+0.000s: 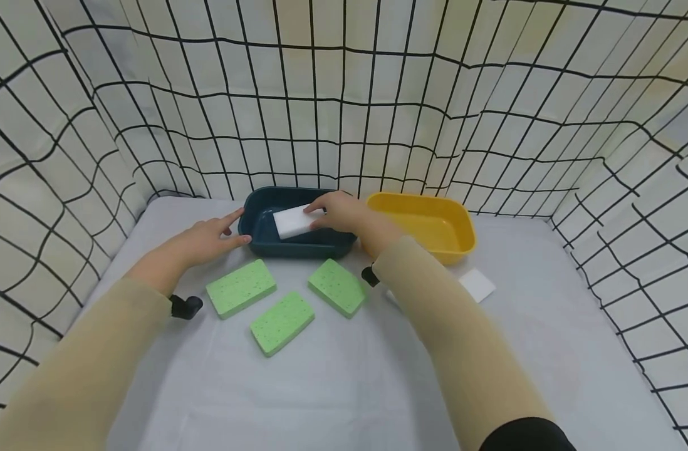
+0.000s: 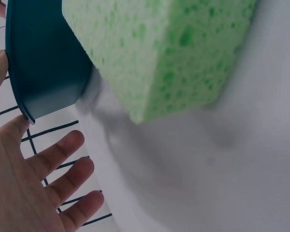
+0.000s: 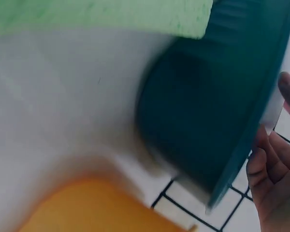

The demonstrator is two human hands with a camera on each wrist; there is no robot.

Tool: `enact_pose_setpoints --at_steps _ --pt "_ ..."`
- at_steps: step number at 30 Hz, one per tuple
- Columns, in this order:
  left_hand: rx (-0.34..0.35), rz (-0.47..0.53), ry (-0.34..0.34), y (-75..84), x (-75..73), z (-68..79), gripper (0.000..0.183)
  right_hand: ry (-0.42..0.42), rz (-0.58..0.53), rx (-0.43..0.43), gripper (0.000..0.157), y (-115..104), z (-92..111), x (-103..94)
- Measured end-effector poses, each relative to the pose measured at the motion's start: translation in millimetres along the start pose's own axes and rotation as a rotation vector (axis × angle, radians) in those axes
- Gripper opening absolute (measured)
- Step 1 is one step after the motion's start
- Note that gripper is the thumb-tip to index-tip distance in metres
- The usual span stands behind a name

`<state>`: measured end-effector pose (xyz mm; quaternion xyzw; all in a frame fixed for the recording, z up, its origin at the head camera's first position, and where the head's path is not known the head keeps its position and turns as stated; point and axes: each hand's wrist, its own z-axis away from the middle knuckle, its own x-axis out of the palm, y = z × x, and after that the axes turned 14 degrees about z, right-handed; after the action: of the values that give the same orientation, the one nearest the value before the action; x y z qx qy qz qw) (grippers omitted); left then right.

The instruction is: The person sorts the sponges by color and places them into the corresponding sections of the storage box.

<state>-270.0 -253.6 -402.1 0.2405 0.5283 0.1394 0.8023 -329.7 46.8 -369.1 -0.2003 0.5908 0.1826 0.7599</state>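
Observation:
My right hand [image 1: 344,213] pinches a white sponge block [image 1: 292,222] between thumb and fingers, within the outline of the dark blue tub [image 1: 299,250]. In the right wrist view, the tub's wall hides much of that block. At the tub's left end, my left hand [image 1: 205,243] has its thumb and forefinger at the rim; its other fingers extend loosely in the left wrist view. Three speckled green sponges lie in front of the tub: one at left [image 1: 241,288], one nearest me [image 1: 282,323], one at right [image 1: 337,288].
A yellow tub [image 1: 437,232] stands right of the blue one. Beyond my right forearm lies a white block [image 1: 477,285]; another white edge [image 1: 393,298] shows from under the sleeve. Black wire grid [image 1: 344,113] encloses the white-covered table [image 1: 265,401] at back and sides.

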Motion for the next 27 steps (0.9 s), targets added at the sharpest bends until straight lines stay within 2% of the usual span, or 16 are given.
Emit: enact_pose_setpoints --at_steps 15,22,27 --pt "0.003 0.013 0.001 -0.3 2.7 -0.4 0.089 -0.071 -0.009 0.017 0.04 -17 -20 19.0" --pt "0.008 0.008 0.006 -1.5 1.9 -1.7 0.09 -0.047 0.051 -0.002 0.04 -13 -26 21.2" --pt "-0.003 0.011 0.007 -0.9 0.3 1.1 0.09 -0.026 0.034 -0.019 0.042 -11 -26 18.6"
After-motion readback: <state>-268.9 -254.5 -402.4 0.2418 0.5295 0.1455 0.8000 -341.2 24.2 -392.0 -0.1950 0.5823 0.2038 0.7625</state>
